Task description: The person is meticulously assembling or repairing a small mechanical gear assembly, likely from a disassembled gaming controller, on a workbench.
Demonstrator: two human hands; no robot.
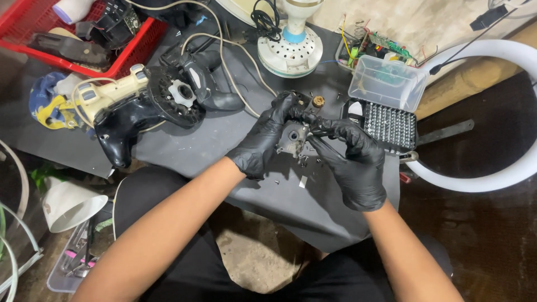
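Soft, even light falls from above onto the grey mat [196, 151], leaving weak shadows. The black gloves [358, 162] catch small glints. Corners sink dim, the floor is murky, and edges bend slightly outward.

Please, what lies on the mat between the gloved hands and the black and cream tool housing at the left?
In the head view, mostly bare grey mat lies between the left hand and the tool housing; a pale cable crosses that stretch farther back.
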